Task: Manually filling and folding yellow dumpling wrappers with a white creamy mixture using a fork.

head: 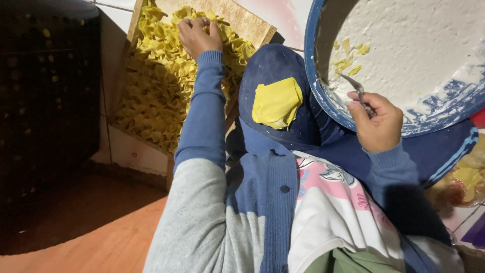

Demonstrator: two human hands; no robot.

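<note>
Hands at the yellow dough

Our left hand (198, 34) presses, fingers curled, into folded yellow dough pieces (161, 81) on the far wooden tray (252, 23). Our right hand (376, 124) grips a metal spoon (353, 86) over the floured blue-rimmed basin (429, 116); a yellow dough square (277, 102) lies between on blue cloth (273, 63).

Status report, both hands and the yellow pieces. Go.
Left hand down on the heap of folded yellow pieces in the wooden tray. Right hand gripping a spoon at the blue basin. One yellow sheet on the lap, nothing blocking.
</note>
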